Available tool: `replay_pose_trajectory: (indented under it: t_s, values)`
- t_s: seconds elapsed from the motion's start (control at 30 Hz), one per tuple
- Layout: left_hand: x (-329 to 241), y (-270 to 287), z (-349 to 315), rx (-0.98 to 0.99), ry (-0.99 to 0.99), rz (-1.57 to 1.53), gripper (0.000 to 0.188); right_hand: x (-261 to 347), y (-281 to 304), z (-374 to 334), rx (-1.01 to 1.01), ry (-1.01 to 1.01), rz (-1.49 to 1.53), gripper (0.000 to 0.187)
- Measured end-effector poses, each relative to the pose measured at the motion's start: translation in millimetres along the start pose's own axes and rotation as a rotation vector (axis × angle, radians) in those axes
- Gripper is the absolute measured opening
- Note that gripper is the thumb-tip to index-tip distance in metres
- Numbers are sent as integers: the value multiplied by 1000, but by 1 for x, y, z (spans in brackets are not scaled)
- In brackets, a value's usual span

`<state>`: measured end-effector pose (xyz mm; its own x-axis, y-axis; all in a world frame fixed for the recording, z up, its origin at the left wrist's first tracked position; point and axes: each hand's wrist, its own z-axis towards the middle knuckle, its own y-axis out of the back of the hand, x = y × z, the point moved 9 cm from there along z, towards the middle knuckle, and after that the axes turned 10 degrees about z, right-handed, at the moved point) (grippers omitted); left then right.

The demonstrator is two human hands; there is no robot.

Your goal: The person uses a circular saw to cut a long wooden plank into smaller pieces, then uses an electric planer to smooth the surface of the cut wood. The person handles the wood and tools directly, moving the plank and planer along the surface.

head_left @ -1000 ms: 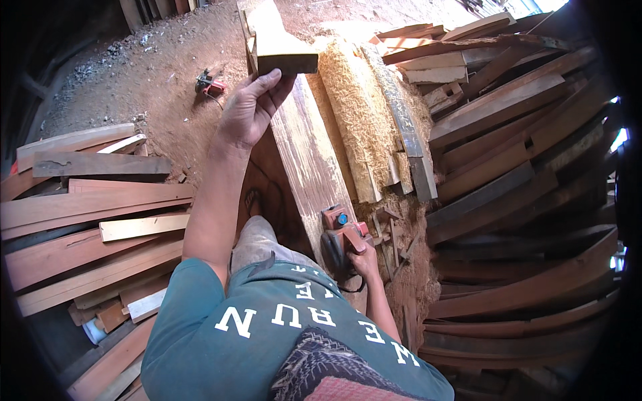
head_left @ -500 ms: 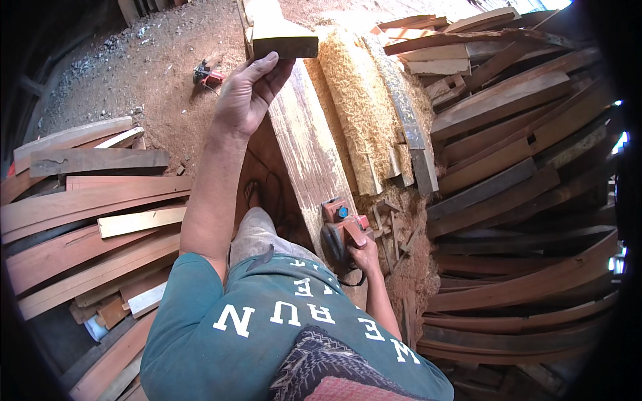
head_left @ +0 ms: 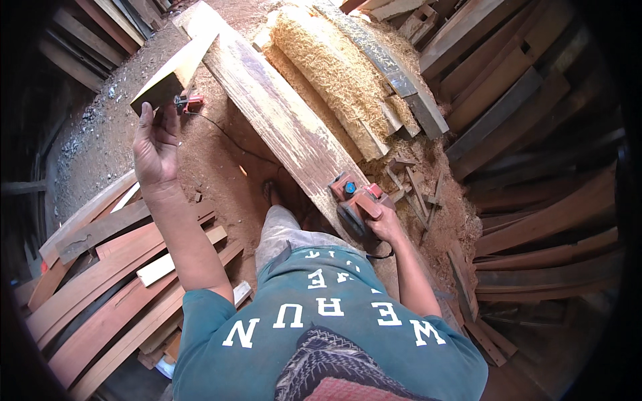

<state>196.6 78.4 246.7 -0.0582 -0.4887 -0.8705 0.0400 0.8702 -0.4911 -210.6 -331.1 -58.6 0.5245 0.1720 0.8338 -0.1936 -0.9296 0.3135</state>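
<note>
My left hand (head_left: 158,152) is raised at the upper left. Its thumb and fingers are at the dark near end of a pale wooden beam (head_left: 184,63), holding it up. The beam's far part reaches toward the end of a long plank and looks foreshortened. My right hand (head_left: 382,224) is wrapped round the handle of a reddish electric hand planer (head_left: 354,197) with a blue knob. That planer rests on the near part of the long, rough-faced plank (head_left: 281,127), which slants away to the upper left.
Heaped wood shavings (head_left: 328,73) lie right of the plank, beside a dark beam (head_left: 401,83). Stacked curved boards (head_left: 114,267) fill the left; more timber (head_left: 548,247) is at right. A red power tool (head_left: 192,103) with a cord sits on the dusty ground (head_left: 207,147).
My left hand has swung the beam's near end leftward, off the long plank. The view has turned, so the plank slants more. My right hand stays on the planer.
</note>
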Motion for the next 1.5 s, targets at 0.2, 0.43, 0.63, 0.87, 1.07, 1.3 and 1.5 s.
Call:
replay_pose_trajectory:
  t_s: [0.2,0.43,0.63,0.87,1.07,1.3,1.5]
  values:
    - [-4,-9,5,65,-9,-46,33,-6,-1,1,21,-20,43,32]
    - [4,-10,1,34,15,29,31,2,-1,3,51,-14,23,33]
    - [91,-55,-66,172,347,497,75,0,-2,-7,23,-60,175,37]
    - [341,52,-113,59,504,638,82,84,4,-10,-67,9,59,39]
    - [373,57,-97,239,591,1265,65,130,-11,18,-69,109,101,36]
    - [312,-27,-87,590,-73,1411,50,124,-63,73,-27,83,102,32]
    - [312,-69,-72,911,-229,1372,47,136,-73,92,-19,59,92,28]
